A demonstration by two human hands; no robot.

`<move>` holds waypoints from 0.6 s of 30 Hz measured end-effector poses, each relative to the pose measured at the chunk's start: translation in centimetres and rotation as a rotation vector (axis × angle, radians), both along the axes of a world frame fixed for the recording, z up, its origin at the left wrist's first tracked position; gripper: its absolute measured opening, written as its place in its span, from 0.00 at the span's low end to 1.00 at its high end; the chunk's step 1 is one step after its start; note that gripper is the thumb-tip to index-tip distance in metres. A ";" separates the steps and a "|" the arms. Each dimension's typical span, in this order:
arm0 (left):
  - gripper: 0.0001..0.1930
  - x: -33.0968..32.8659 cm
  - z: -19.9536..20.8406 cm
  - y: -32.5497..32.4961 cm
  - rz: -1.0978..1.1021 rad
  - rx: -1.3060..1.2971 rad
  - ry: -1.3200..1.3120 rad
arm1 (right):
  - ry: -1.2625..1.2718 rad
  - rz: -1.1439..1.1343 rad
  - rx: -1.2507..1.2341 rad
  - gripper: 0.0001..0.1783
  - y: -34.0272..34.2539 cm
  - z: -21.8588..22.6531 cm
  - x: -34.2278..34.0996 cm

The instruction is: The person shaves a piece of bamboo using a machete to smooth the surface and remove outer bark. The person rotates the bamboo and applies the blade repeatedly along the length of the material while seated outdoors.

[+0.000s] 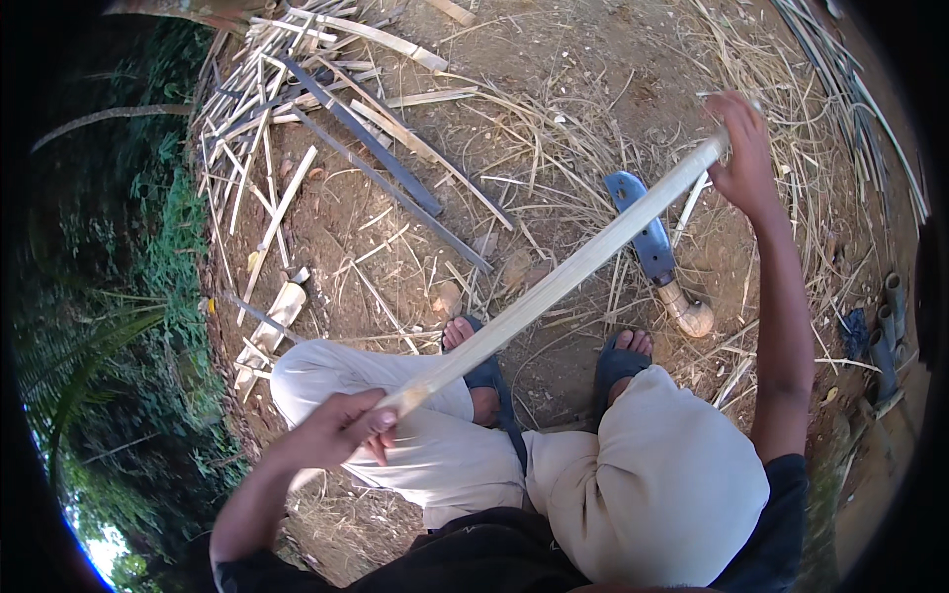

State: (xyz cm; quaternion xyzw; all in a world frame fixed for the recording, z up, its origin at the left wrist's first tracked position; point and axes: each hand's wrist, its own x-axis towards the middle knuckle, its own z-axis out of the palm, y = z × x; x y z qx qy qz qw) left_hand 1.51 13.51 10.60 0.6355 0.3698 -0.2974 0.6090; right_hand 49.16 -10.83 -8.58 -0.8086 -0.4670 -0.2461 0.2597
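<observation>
A long pale strip of split wood or bamboo (554, 287) slants across the view above my knees, low at the left and high at the right. Its near left end is held by my left hand (346, 427), thumb on top, beside my left thigh. My right hand (741, 148) is closed round the far right end, with the arm stretched forward. On the ground beneath the strip lies a machete (647, 237) with a broad dark blade and a curved wooden handle. The strip crosses over part of its blade.
A pile of split strips (287, 59) lies at the far left, with dark slats (371, 148) beside it. Thin shavings (554, 128) litter the brown soil. Several grey tubes (883, 351) stand at the right, and long thin strips (840, 89) lie at the far right. Green plants (109, 267) border the left.
</observation>
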 end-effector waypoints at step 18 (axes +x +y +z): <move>0.19 10.4 -15.1 -8.9 0.412 -0.290 0.074 | 0.750 -0.282 -0.483 0.36 -6.5 -17.3 -17.9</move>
